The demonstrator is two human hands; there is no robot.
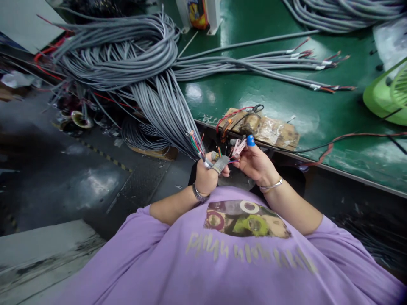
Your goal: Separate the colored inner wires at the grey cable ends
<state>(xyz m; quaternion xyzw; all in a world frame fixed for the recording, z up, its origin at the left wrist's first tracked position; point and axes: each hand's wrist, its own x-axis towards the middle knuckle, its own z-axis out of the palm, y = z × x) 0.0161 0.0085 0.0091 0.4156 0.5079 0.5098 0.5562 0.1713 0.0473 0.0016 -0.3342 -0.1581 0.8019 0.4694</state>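
Observation:
My left hand (207,174) is closed around the end of a grey cable, with thin coloured wires (219,151) sticking out by the fingers. Grey wrapping (220,164) covers its thumb. Close beside it, my right hand (256,164) pinches a small pale pink piece (239,146) that looks like a plastic clip; its exact kind is unclear. A blue cover (251,140) sits on the right thumb. Thin wires run between the two hands. More stripped coloured wire ends (197,144) from the hanging grey cable bundle (168,108) lie just left of my left hand.
On the green table (324,110) rest a big grey cable coil (117,51) and several cables with stripped ends (324,63). A worn wooden block (270,131) with red and black leads sits at the table's edge. A green fan (388,93) stands at the right.

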